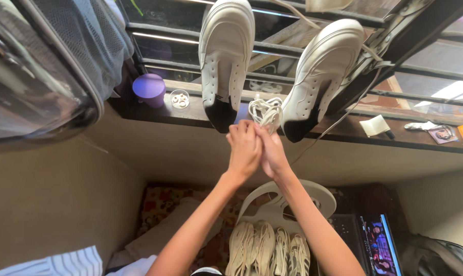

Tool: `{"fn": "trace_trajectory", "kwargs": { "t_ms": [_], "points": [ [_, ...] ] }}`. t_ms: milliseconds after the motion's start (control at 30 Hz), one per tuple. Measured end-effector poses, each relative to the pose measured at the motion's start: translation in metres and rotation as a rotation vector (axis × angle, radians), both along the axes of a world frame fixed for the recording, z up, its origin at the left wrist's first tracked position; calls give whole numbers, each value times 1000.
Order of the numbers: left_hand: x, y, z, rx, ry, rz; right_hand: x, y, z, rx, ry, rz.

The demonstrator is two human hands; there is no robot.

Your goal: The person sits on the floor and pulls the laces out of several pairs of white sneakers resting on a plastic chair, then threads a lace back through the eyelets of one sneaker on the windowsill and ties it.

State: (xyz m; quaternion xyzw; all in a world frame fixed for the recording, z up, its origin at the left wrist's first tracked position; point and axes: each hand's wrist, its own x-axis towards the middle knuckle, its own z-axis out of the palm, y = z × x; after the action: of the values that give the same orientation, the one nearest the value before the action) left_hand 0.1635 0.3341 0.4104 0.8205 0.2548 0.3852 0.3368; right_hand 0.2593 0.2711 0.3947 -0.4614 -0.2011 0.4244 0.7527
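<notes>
**Bundled shoelace held at the window ledge**

A white shoelace (265,112), gathered into a loose coil of loops, is held up by both hands just above the fingertips, between the two white sneakers (225,56) that are propped toe-up against the window bars (190,41). The lace is judged to be light, soft and limp: it is likely to sag and slip out of its loops unless it is pinched where the strands cross, near the bottom of the bundle, and that is where it appears to be gripped. The left hand (243,148) is closed around the right hand (272,151), both pressed together palm to palm, with the fingers of each clenched on the lower end of the coil. The bundle is thus touched by both hands and rises directly above them, just in front of the dark ledge (139,110). A thin strand is seen trailing from the right-hand shoe towards the ledge. A purple cup (148,88) is stood well apart to the left.
</notes>
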Motion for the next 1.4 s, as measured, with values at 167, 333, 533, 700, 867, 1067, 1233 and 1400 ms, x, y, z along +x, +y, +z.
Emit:
{"fn": "trace_trajectory", "kwargs": {
  "t_ms": [167, 333, 533, 700, 867, 1067, 1233, 1400],
  "points": [
    [-13, -16, -8, -110, -135, -92, 6, 2, -1, -39, -9, -171],
    [2, -21, -33, -302, -508, -66, -2, -13, 43, -97, -192, -315],
    [67, 14, -78, 203, 78, -76, 10, -28, 79, -222, -374, -152],
    [72, 19, -123, 289, 191, -94, 33, 13, 44, -338, -445, -53],
    [-22, -27, -160, -51, 146, -242, 58, 85, -36, -551, -839, -113],
    [-63, -33, -148, -235, 215, -225, 81, 139, -97, -522, -1206, -376],
    [-63, -23, -136, -280, 267, -224, 91, 127, -93, -668, -1623, -356],
    [-54, -22, -128, -306, 272, -253, 93, 113, -66, -659, -1496, -300]
  ]
}}
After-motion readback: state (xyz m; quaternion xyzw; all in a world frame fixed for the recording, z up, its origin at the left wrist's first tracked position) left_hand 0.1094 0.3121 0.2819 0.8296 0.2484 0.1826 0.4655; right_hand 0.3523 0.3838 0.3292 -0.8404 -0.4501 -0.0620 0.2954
